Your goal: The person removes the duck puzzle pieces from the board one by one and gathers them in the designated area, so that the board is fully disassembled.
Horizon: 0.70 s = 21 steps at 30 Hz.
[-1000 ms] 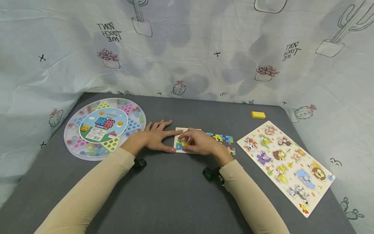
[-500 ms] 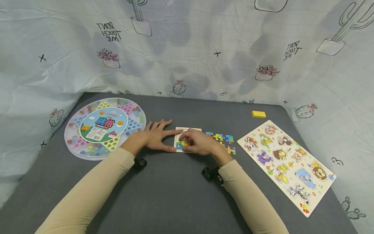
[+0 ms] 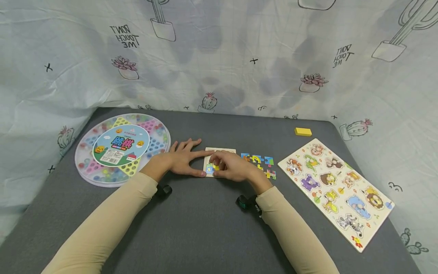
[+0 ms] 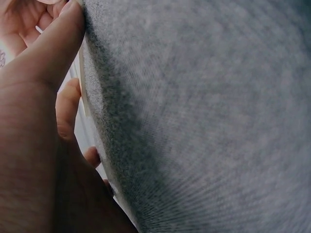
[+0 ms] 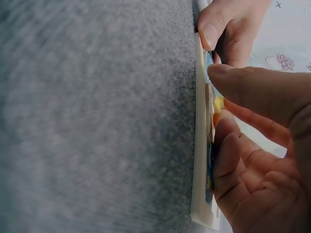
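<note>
A small wooden jigsaw tray point(image 3: 226, 149) lies mid-table, with blue and yellow pieces point(image 3: 210, 169) in its lower left part. My left hand point(image 3: 184, 163) rests beside it with fingers spread; thumb and forefinger touch the tray's left side. Over the tray bends my right hand point(image 3: 234, 166), thumb and curled fingers pinching a puzzle piece point(image 5: 210, 109) down at the tray's surface. That piece is mostly hidden by the fingers. In the right wrist view the tray's pale edge point(image 5: 199, 145) shows side-on, and the left thumb point(image 5: 210, 36) presses on its far end.
Several loose puzzle pieces point(image 3: 268, 161) lie just right of the tray. A round Chinese checkers set point(image 3: 155, 144) sits at the left. An animal peg puzzle board point(image 3: 318, 180) lies slanted at the right, below a yellow block point(image 3: 303, 132). A patterned cloth point(image 3: 219, 57) hangs behind.
Both hands stay at the tray in nearly the same pose. The right fingers shift slightly over the pieces, and the head view tilts a little.
</note>
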Available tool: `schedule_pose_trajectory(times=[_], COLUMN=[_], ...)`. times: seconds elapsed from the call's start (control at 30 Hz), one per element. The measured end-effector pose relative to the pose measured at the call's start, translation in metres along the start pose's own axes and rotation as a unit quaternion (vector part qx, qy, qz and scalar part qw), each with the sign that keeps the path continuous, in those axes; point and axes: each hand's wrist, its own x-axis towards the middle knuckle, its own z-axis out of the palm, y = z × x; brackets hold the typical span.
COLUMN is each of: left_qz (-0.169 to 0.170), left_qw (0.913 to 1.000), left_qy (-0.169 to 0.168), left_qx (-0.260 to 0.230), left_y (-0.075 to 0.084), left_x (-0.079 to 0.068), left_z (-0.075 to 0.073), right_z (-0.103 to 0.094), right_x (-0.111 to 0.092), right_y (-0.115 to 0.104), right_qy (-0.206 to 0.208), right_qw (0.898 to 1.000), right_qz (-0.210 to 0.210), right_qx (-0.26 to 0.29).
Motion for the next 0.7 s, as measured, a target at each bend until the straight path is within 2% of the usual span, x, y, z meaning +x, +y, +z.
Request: schedule_pose_trajectory(times=[0.27,0.53,0.7], left_qz=[-0.002,0.005,0.006], left_qw=[1.0000,0.9999,0.9998], left_qy=[0.003,0.011,0.013], left_qx=[-0.003,-0.007,-0.013], left_y=[-0.0023,-0.0023,-0.0041], left_x=[-0.0008,-0.0024,0.0003], left_z=[0.0018,0.0018,0.0034], right_z=[0.0034,0.0082,0.0074], right_x=[0.0000,0.0009,-0.0014], right_y=[0.0018,0.0022,0.0020], right_qy=[0.015,0.064,0.078], right_qw=[0.999,0.997,0.996], right_qz=[-0.009,-0.027,-0.026], right_qx=[0.051,0.037,0.035])
